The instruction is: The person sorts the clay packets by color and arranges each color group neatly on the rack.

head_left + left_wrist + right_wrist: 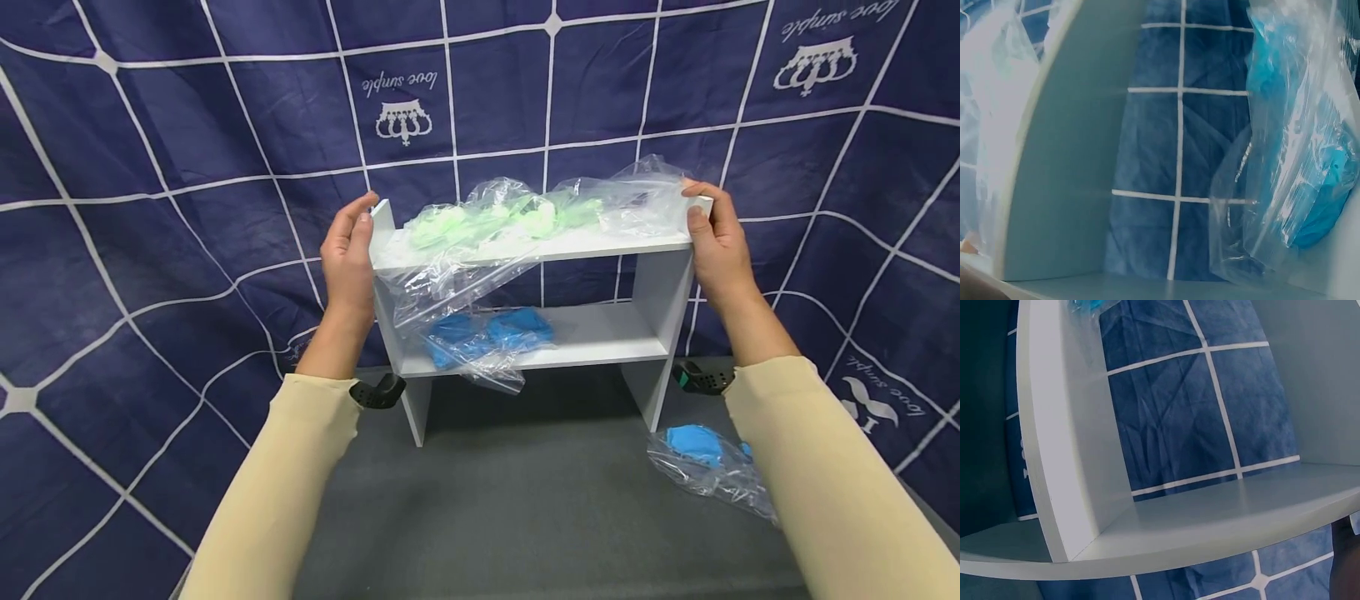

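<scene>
sleeves (840,483) outstretched; right hand (718,237) grips shelf (607,329), left hand (349,254) perhaps likewise

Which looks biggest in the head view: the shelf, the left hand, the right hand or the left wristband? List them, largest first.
1. Shelf
2. Left hand and right hand: they look alike, so I leave them tied.
3. Left wristband

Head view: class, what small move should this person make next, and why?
Probably the right hand should release the white shelf unit and reach down towards the blue-filled bag near its right foot. That bag lies on the grey surface, whereas bagged green items and bagged blue items lie on the unit's boards. The left hand could steady the unit.
</scene>
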`<state>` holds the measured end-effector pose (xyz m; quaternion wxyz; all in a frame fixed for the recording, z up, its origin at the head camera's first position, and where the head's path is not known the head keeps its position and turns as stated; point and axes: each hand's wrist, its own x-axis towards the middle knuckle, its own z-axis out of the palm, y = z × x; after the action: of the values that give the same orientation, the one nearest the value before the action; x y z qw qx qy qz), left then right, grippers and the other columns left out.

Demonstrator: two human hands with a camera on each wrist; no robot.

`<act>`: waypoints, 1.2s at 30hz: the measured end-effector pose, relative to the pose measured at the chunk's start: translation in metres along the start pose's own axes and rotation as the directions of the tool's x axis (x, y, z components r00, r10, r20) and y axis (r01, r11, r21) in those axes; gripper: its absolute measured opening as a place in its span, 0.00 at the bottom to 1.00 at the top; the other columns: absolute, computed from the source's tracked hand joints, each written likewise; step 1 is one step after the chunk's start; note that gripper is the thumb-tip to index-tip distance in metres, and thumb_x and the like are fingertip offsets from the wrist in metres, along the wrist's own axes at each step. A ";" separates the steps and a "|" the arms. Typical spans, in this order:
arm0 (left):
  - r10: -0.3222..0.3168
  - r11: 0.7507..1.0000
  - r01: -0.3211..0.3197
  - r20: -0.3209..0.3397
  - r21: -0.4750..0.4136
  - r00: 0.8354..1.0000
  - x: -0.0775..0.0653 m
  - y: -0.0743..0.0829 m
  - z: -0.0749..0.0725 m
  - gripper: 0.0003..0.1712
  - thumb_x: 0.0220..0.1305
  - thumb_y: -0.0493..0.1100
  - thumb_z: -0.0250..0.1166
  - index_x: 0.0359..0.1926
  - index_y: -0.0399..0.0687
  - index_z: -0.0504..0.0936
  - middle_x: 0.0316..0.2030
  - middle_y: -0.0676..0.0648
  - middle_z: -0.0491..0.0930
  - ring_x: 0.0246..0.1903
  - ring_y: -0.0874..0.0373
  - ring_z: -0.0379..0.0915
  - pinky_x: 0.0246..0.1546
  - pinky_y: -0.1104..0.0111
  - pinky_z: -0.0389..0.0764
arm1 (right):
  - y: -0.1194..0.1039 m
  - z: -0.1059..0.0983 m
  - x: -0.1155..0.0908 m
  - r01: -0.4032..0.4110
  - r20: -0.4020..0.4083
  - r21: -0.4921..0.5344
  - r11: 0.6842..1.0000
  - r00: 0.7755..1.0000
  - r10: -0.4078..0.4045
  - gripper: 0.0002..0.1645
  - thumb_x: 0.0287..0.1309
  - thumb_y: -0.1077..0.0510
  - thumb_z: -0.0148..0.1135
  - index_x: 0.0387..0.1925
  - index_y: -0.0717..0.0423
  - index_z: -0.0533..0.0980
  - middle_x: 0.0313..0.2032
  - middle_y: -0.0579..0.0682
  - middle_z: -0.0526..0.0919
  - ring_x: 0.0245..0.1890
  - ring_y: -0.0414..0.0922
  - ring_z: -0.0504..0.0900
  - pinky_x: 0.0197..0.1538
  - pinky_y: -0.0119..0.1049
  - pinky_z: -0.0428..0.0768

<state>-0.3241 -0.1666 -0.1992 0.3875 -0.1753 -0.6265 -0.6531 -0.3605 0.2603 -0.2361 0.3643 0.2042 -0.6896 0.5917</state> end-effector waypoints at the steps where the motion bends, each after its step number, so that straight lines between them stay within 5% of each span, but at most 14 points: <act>1: -0.018 1.000 0.018 0.016 0.021 1.000 0.002 -0.003 0.000 0.20 0.76 0.42 0.49 0.61 0.40 0.77 0.63 0.47 0.76 0.63 0.56 0.70 0.64 0.66 0.69 | -0.001 0.000 0.000 -0.003 0.003 -0.010 1.000 1.000 0.003 0.18 0.76 0.56 0.45 0.61 0.54 0.69 0.72 0.48 0.68 0.70 0.36 0.64 0.66 0.26 0.60; 5: -0.079 0.994 0.074 0.054 0.086 0.995 0.008 -0.012 -0.002 0.24 0.78 0.48 0.47 0.63 0.40 0.76 0.67 0.46 0.74 0.68 0.53 0.66 0.67 0.67 0.65 | -0.002 -0.001 -0.001 -0.011 0.011 -0.016 1.000 1.000 0.011 0.18 0.76 0.55 0.45 0.62 0.53 0.69 0.73 0.48 0.67 0.71 0.37 0.63 0.66 0.26 0.59; 10: -0.095 0.988 0.083 0.089 0.129 0.991 0.014 -0.027 -0.008 0.26 0.80 0.53 0.44 0.57 0.40 0.79 0.68 0.48 0.74 0.71 0.62 0.63 0.70 0.73 0.61 | 0.001 -0.002 0.000 -0.012 0.013 0.016 1.000 1.000 0.012 0.17 0.76 0.56 0.45 0.61 0.51 0.70 0.72 0.48 0.66 0.71 0.37 0.63 0.65 0.24 0.60; 18: 0.172 0.977 -0.181 0.083 0.113 0.982 0.012 -0.046 -0.006 0.22 0.81 0.40 0.37 0.47 0.29 0.75 0.63 0.38 0.76 0.70 0.52 0.65 0.72 0.70 0.59 | 0.000 -0.006 0.000 -0.018 0.035 -0.063 0.998 0.999 0.020 0.18 0.77 0.56 0.44 0.62 0.51 0.69 0.73 0.47 0.66 0.71 0.35 0.62 0.64 0.22 0.60; 22: 0.240 0.953 -0.250 0.080 0.170 0.968 0.010 -0.051 -0.003 0.34 0.80 0.58 0.38 0.48 0.29 0.75 0.61 0.39 0.77 0.68 0.55 0.67 0.72 0.70 0.60 | 0.000 -0.010 0.000 -0.019 0.028 -0.095 0.995 0.999 0.022 0.20 0.77 0.55 0.43 0.65 0.48 0.68 0.74 0.46 0.65 0.70 0.33 0.63 0.63 0.22 0.60; 25: 0.272 0.942 -0.280 0.070 0.182 0.960 0.009 -0.052 -0.003 0.47 0.69 0.73 0.38 0.46 0.29 0.74 0.59 0.38 0.78 0.67 0.56 0.68 0.71 0.69 0.61 | -0.001 -0.010 -0.001 -0.029 0.034 -0.111 0.993 0.999 0.033 0.22 0.77 0.54 0.43 0.67 0.45 0.67 0.74 0.44 0.65 0.67 0.32 0.65 0.61 0.22 0.62; 27: 0.289 0.939 -0.296 0.065 0.176 0.955 0.010 -0.052 -0.003 0.50 0.67 0.75 0.38 0.45 0.28 0.73 0.58 0.37 0.78 0.66 0.55 0.69 0.71 0.68 0.61 | -0.003 -0.009 -0.003 -0.039 0.033 -0.134 0.990 0.998 0.044 0.23 0.77 0.53 0.43 0.69 0.43 0.66 0.73 0.44 0.66 0.63 0.32 0.67 0.60 0.23 0.63; 31: 0.307 0.930 -0.314 0.066 0.192 0.950 0.009 -0.053 -0.003 0.35 0.79 0.59 0.38 0.45 0.27 0.73 0.57 0.37 0.78 0.65 0.55 0.69 0.71 0.68 0.62 | -0.007 -0.009 -0.006 -0.052 0.000 -0.253 0.966 0.999 0.054 0.25 0.77 0.51 0.42 0.71 0.39 0.65 0.69 0.51 0.71 0.55 0.31 0.68 0.57 0.28 0.64; 36: 0.311 0.927 -0.312 0.041 0.210 0.950 0.006 -0.049 0.001 0.18 0.78 0.36 0.39 0.44 0.26 0.73 0.57 0.37 0.79 0.65 0.52 0.70 0.71 0.68 0.62 | -0.014 -0.015 -0.008 -0.019 -0.022 -0.460 0.888 1.000 0.010 0.27 0.73 0.48 0.45 0.71 0.37 0.65 0.59 0.64 0.75 0.59 0.49 0.66 0.58 0.53 0.63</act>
<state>-0.3636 -0.1717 -0.2288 0.5006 -0.2320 -0.6586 -0.5117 -0.3411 0.2710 -0.2323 0.4041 0.1014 -0.8082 0.4163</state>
